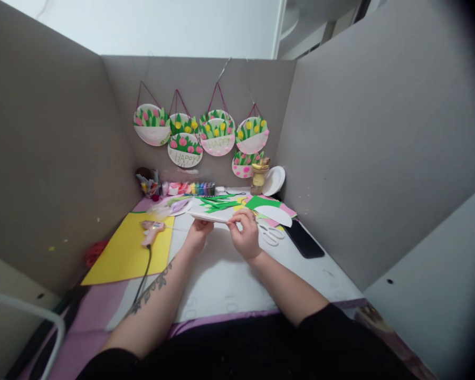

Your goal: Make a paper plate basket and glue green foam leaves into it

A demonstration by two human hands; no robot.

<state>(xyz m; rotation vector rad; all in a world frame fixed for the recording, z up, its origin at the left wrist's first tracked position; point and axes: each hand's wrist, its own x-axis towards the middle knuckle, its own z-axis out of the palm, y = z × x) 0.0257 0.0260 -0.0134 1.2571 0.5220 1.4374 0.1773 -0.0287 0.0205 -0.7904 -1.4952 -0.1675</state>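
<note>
Flower plates (217,137) hang done past the worktop's (229,285) far edge; left hand (200,232) and right hand (245,236) pinch a paper plate (211,217), leaves (217,206) loose.

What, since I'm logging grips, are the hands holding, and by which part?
A flat white piece, seen nearly edge-on: the left hand holds its near edge toward the left, and the right hand pinches that edge's right end.

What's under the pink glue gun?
A yellow sheet shows around the pink glue gun and beside its black cord. The patch directly beneath the gun is covered; anything there can't be seen.
</note>
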